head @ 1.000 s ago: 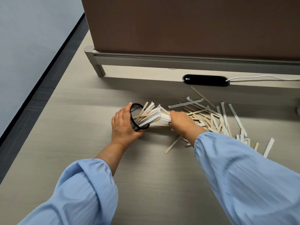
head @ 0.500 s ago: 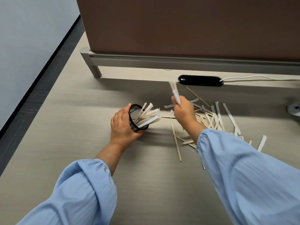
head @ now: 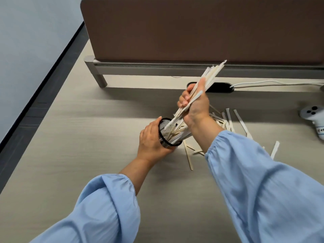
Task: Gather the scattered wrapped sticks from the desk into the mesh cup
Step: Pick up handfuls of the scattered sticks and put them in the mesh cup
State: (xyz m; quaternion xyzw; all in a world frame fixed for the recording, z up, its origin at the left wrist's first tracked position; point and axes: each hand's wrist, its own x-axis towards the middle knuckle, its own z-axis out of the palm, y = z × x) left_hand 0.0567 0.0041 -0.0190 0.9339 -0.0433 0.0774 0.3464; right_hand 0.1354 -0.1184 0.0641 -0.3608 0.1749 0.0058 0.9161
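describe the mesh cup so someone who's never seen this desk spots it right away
From the brown divider panel at the back of the desk, come forward to the middle. The mesh cup is the black wire cylinder tipped sideways in the left hand, sticks poking from its mouth. It is the only dark, round thing among the pale, flat loose sticks.

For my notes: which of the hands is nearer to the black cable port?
Right. The right hand, gripping a stick bundle, is just before the cable port; the left hand holds the mesh cup, farther off.
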